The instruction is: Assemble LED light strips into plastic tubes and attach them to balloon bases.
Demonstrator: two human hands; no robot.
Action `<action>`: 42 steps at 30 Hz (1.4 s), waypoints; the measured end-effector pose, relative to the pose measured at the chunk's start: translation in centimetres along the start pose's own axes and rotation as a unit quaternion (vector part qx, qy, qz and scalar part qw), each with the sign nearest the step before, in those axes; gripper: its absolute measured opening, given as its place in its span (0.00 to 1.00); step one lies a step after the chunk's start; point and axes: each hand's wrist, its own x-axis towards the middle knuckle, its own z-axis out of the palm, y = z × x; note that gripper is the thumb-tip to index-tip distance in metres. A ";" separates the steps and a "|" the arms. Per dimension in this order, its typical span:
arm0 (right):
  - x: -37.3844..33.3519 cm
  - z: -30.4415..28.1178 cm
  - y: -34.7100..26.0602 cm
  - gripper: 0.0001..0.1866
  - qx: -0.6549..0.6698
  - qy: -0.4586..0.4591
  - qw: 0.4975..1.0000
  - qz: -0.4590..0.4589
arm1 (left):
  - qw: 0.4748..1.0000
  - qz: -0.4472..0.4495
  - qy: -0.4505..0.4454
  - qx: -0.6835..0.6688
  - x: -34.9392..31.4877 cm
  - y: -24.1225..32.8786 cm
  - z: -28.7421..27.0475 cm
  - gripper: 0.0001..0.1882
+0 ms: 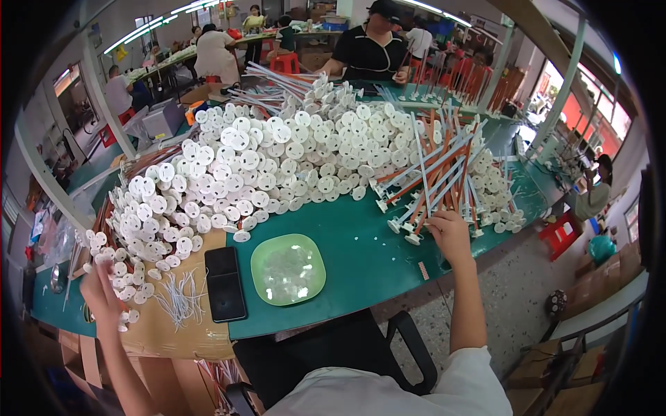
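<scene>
A large heap of white round discs [277, 163] spreads across the green table, each disc joined to a thin strip where its underside shows. My right hand [451, 239] is closed at the near end of a loose bundle of grey and orange strips [444, 170] with white disc ends. Its fingertips seem to pinch the lower end of a pale grey strip [422, 170]. My left hand [103, 295] reaches to the left end of the heap, beside the lowest discs. Its fingers point upward and are blurred, so what they hold is unclear.
A light green dish [258, 267] with clear small pieces and a black phone-like case [225, 284] lie before me. Thin white ties [182, 299] rest on cardboard [156, 340]. A co-worker [371, 48] sits across the table. A black chair [333, 347] stands at the near edge.
</scene>
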 end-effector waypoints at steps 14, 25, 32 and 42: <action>-6.3 -6.8 -24.1 0.13 0.436 0.001 0.859 -0.268 | 0.614 -0.055 -0.328 -0.716 -18.8 28.6 6.5 0.31; -10.7 -5.0 -28.0 0.16 0.520 0.049 0.822 -0.226 | 0.589 -0.196 -0.271 -0.736 -23.9 28.3 4.5 0.36; -7.4 -4.1 -27.1 0.14 0.570 -0.058 0.776 -0.264 | 0.487 -0.266 -0.320 -0.768 -21.7 27.0 4.0 0.33; -2.4 1.5 -27.0 0.13 0.442 -0.035 0.871 -0.212 | 0.698 -0.115 -0.111 -0.698 -17.4 22.6 11.0 0.20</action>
